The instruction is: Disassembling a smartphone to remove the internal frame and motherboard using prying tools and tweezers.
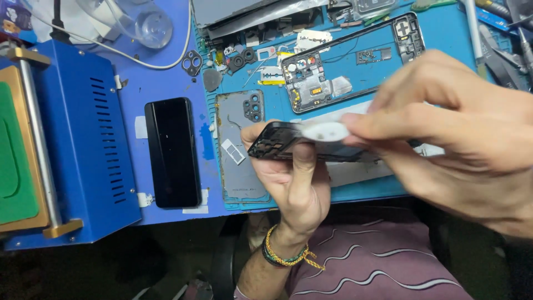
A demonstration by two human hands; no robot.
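Two hands work above a blue mat [444, 33], which serves as the landmark. Largest of all is the blue machine [83, 144] far left of the mat, with a green pad [14, 161] on its top and a metal rod [38, 139] running along it. Between machine and mat lies a black phone [172, 151], face up and flat, well apart from both hands.

On the mat's upper part rests an opened phone body [344, 66] with its boards showing, tilted. On the mat's left edge lies a grey back cover [236, 161], camera holes toward the top. Above that cover sit small loose parts, among them a black lens ring [192, 62].

The right hand [472, 139] hovers over the mat's lower right, blurred, its thumb and forefinger pinched on a small white piece [325, 131]. That piece touches the black frame [288, 145]. The left hand [291, 178] rises from below the mat's near edge and grips the frame, thumb laid across its underside and fingers curled behind its left end. The frame is held in the air over the mat's lower middle, roughly level, its camera end pointing toward the grey cover. A beaded bracelet [283, 254] circles the left wrist, below the mat. Tweezers [499, 55] lie at the mat's upper right corner.
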